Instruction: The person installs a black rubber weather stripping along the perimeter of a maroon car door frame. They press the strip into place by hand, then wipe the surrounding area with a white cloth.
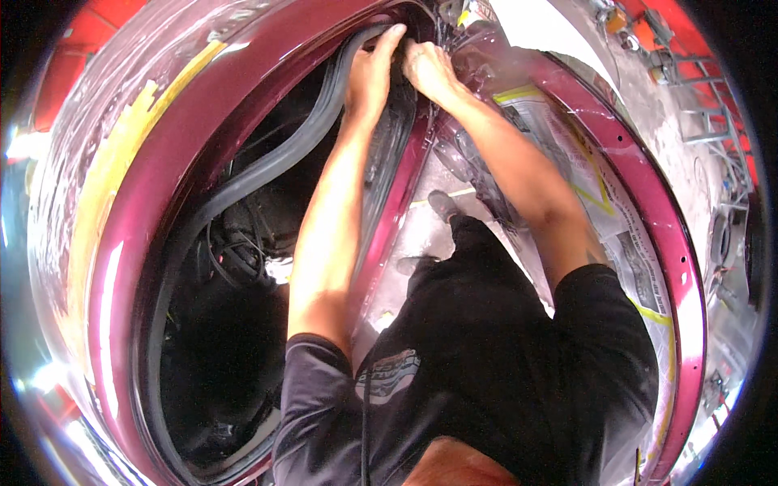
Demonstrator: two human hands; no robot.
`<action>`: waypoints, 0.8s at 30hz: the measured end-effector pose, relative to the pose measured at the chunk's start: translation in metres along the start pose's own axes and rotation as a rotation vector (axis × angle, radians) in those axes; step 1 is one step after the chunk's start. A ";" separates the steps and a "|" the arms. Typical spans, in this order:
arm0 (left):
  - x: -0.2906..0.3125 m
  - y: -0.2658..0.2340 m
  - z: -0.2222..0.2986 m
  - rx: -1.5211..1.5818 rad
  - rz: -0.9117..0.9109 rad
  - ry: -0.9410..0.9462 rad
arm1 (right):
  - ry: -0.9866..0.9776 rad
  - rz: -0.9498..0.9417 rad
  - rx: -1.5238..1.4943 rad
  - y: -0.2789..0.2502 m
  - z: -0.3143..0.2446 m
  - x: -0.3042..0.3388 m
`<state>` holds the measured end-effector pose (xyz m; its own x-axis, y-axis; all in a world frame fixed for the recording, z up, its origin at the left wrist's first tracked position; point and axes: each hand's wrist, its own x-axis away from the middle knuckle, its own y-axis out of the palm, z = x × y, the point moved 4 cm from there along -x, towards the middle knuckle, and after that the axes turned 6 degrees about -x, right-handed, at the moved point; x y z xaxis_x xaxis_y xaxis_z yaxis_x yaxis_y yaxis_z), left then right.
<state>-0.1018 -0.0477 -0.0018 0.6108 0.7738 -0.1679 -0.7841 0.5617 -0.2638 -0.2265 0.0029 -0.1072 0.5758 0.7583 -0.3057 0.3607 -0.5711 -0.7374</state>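
A maroon car body (154,154) has its door opening on my left, with a grey-black rubber door seal (279,158) along it. Part of the seal hangs loose in a curve across the dark interior. At the top corner of the opening, my left hand (371,81) is closed on the seal, thumb pointing up. Close to its right, my right hand (429,71) is curled against the body edge, fingers bent. What those fingers grip, if anything, is hidden behind the hand.
The open maroon door (677,267) curves along my right, its inner side covered with masking paper (640,235) and yellow tape. Clear plastic film (69,174) covers the roof. Loose wires (235,259) show inside the car. A metal rack (713,121) stands at far right.
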 end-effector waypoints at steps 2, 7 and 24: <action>-0.003 0.006 -0.010 0.056 0.081 -0.025 | 0.021 0.010 -0.064 0.006 -0.001 0.005; -0.014 0.015 -0.040 -0.291 0.274 0.401 | -0.078 0.139 -0.160 0.021 0.012 0.012; 0.103 -0.057 0.047 0.304 0.423 0.113 | 0.344 -0.072 -1.079 -0.063 -0.070 0.030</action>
<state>0.0003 0.0138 0.0404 0.2297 0.9242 -0.3052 -0.9506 0.2803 0.1333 -0.1808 0.0402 -0.0281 0.6390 0.7689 0.0211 0.7494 -0.6285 0.2084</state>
